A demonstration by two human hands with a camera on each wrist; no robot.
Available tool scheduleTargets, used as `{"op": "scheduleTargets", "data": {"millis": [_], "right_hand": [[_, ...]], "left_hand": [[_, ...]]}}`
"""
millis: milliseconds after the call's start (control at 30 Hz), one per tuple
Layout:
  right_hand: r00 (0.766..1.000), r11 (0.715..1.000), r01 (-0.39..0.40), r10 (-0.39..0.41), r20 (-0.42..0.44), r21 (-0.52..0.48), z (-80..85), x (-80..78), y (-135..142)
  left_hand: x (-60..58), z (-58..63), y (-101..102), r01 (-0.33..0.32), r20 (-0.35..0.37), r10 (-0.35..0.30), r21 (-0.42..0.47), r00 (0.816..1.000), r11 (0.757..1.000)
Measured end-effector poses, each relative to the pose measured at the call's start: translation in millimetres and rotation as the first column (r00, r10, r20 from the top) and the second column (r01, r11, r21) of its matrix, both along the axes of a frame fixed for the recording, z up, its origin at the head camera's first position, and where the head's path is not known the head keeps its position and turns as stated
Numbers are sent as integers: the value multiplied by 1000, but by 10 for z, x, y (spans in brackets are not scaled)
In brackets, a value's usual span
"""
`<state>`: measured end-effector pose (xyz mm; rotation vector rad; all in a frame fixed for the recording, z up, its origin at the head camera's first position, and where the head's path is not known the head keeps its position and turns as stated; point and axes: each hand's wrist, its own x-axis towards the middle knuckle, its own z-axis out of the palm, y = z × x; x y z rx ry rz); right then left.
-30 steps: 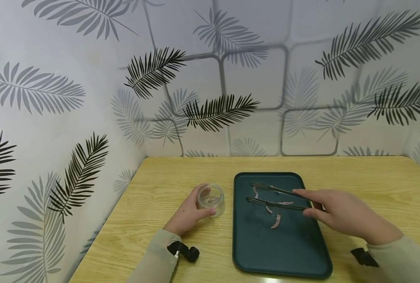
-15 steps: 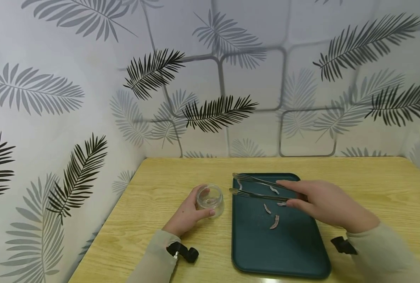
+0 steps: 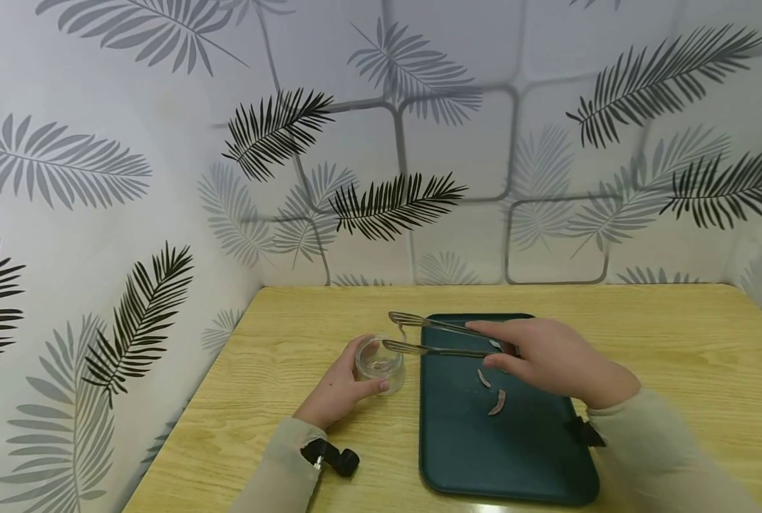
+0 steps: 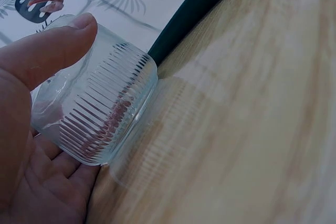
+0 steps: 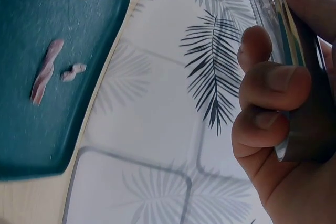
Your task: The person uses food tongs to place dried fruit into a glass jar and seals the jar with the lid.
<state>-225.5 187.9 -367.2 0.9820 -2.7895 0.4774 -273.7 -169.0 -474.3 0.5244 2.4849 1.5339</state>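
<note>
My left hand [image 3: 337, 392] grips a small clear glass jar [image 3: 390, 381] standing on the table left of the tray. In the left wrist view, the jar [image 4: 107, 90] has ribbed sides, and reddish pieces [image 4: 113, 119] show through the glass. My right hand [image 3: 550, 360] holds metal tongs [image 3: 454, 352] with slotted heads, thumb and fingers on their two arms. A thin pinkish strip [image 3: 402, 331] sits between the tong heads, close above the jar's mouth. From the right wrist, the curled fingers [image 5: 273, 85] show around the tongs' closed end [image 5: 310, 135].
A dark green tray [image 3: 502, 456] lies right of the jar, with several pinkish strips [image 3: 497, 402] on it. The wooden table [image 3: 304, 313] meets a leaf-patterned wall [image 3: 368, 157] at the back. Black camera mounts [image 3: 332, 456] are on both wrists.
The right hand has carried the tongs leftward from over the tray to the jar's rim, bringing a strip along between the heads. The left hand and jar have stayed in place.
</note>
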Motion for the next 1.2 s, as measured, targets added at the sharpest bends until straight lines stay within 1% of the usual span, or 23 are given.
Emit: {"op": "scheduleTargets", "data": {"millis": [267,500,800,1200], "right_hand": [[999,999,-38,38,6,-15,-34,-65,-157],[999,999,-41,41,15,-11,-68,-86,-207],[999,999,-37,37,5,5,-78,-72,-194],[999,1000,-8,9,52,-6,-96,-44,-55]], "left_hand": [[-1,4,-5,-16,19,16,-7,1000,1000],[-11,-15,-6,-14,26,14,4,1000,1000],[-2,-4,-7,-3,20,3,13,1000,1000],[8,11,-3,-14,15,14,-13,1000,1000]]}}
